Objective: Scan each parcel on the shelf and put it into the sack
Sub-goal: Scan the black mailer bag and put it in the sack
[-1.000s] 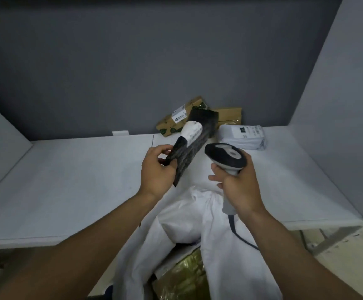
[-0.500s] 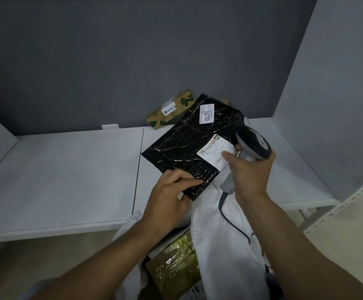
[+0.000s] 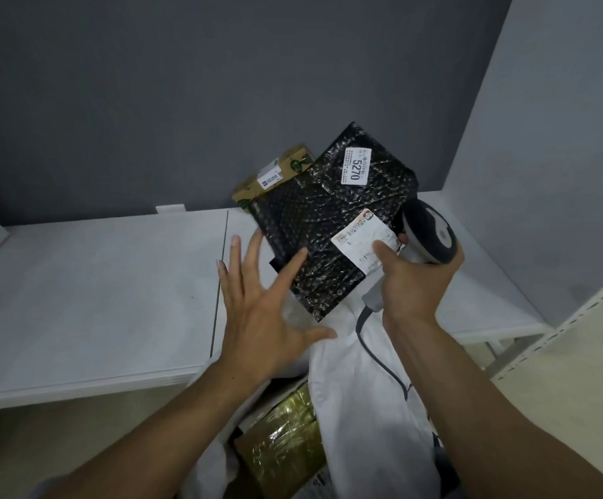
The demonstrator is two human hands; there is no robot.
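A black bubble-wrap parcel with two white labels hangs tilted above the shelf's front edge. My right hand grips a grey handheld scanner by its handle, and its thumb presses on the parcel's lower label, pinning the parcel against the scanner. My left hand is spread wide just left of the parcel, one fingertip touching its lower left edge. The white sack hangs open below my hands, with a gold-wrapped parcel inside it.
A brown cardboard parcel with a white label leans on the grey back wall, partly behind the black parcel. The white shelf stretches to the left. A grey side panel bounds the shelf on the right. The scanner's cable trails over the sack.
My left hand has let go of the black parcel's lower edge and spread its fingers. The right hand now carries the parcel together with the scanner.
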